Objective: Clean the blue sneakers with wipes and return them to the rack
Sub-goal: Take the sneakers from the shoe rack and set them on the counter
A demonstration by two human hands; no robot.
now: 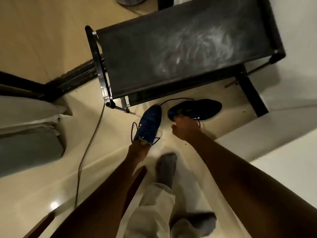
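Two blue sneakers (pixel 148 124) (pixel 200 109), two hands (pixel 139 149) (pixel 185 128), one black rack (pixel 171 54), one cable (pixel 89 148), two grey-socked feet (pixel 166 167) (pixel 204 224)

Bare arms reach forward. Left hand (pixel 139 149) grips a blue laced sneaker (pixel 149 124) by the heel. Right hand (pixel 186 128) clutches a darker sneaker (pixel 204 109).

The person wears pale cream trousers (pixel 154 206) and grey socks (pixel 166 167).

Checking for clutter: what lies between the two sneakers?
In the head view, only bare floor separates the left sneaker from the right sneaker, plus a dark lace arcing across the gap's far end.
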